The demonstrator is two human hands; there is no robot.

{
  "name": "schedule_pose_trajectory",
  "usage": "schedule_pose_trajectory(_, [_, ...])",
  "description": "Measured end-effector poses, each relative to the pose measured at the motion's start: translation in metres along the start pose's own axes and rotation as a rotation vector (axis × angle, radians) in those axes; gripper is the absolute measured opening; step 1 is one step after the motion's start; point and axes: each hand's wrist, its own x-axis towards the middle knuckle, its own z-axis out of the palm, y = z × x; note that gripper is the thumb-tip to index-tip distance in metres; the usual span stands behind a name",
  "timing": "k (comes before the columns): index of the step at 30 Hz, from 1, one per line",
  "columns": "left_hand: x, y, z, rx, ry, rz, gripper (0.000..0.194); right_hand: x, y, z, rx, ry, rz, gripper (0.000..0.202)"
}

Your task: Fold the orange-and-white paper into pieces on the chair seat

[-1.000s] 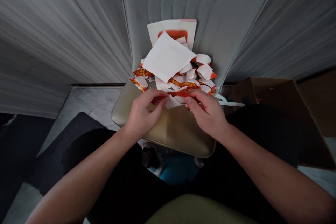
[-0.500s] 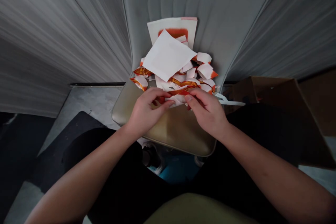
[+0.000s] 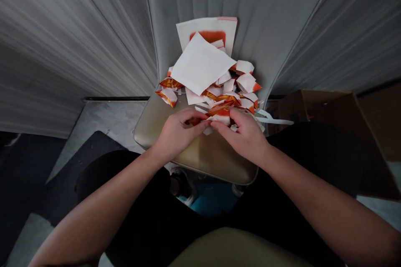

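Between my two hands is a folded paper piece (image 3: 220, 112), orange-red and gold on one face and white on the other. My left hand (image 3: 180, 131) pinches its left end between thumb and fingers. At its right side my right hand (image 3: 246, 133) is closed on it, the thumb pressed along the near edge toward the left thumb. Just beyond lies a pile of similar folded paper pieces (image 3: 247, 83), orange and white. A blank white square sheet (image 3: 202, 64) rests on top of the pile. Behind it a larger white sheet with a red printed panel (image 3: 205, 35) leans on the chair back.
Everything lies on a padded chair with a tan seat (image 3: 153, 127) and a grey quilted back (image 3: 263, 12). A white strip (image 3: 275, 121) sticks out at the seat's right. An open cardboard box (image 3: 328, 104) stands on the right. Grey curtains (image 3: 106, 29) hang on both sides.
My right thumb has slid left along the paper's near edge, closer to my left thumb. The folded piece now shows more of its orange face.
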Motion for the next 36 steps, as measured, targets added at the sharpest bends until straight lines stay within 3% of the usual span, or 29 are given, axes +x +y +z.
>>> schedule_pose_trajectory(6, [0.001,-0.002,0.0,-0.008,-0.023,0.04,0.017,0.0,0.0,0.001,0.083,-0.012,0.025,0.017])
schedule_pose_trajectory(12, [0.003,0.002,-0.005,-0.084,-0.16,-0.087,0.02,0.001,-0.001,-0.001,0.125,-0.03,0.102,0.02])
schedule_pose_trajectory(17, [0.0,0.001,0.0,-0.104,-0.018,-0.116,0.019,0.001,-0.001,0.001,0.121,-0.001,0.1,0.017])
schedule_pose_trajectory(21, [-0.003,-0.007,0.007,-0.25,0.068,-0.197,0.038,0.0,-0.002,0.002,0.187,0.018,0.073,0.018])
schedule_pose_trajectory(25, [-0.004,-0.011,0.014,-0.41,0.051,-0.302,0.053,-0.003,-0.002,0.003,0.283,0.016,0.097,0.021])
schedule_pose_trajectory(27, [-0.004,-0.01,0.016,-0.452,-0.017,-0.311,0.042,-0.005,-0.002,0.003,0.322,0.023,0.103,0.021])
schedule_pose_trajectory(30, [-0.007,-0.003,0.014,-0.274,-0.057,-0.214,0.03,-0.005,-0.001,0.003,0.327,0.04,0.117,0.023])
schedule_pose_trajectory(34, [-0.012,0.009,0.008,0.18,0.11,0.097,0.034,-0.004,-0.001,0.004,0.287,0.048,0.201,0.031])
schedule_pose_trajectory(36, [-0.014,0.012,0.007,0.271,0.147,0.164,0.033,-0.003,-0.001,0.004,0.267,0.032,0.197,0.025])
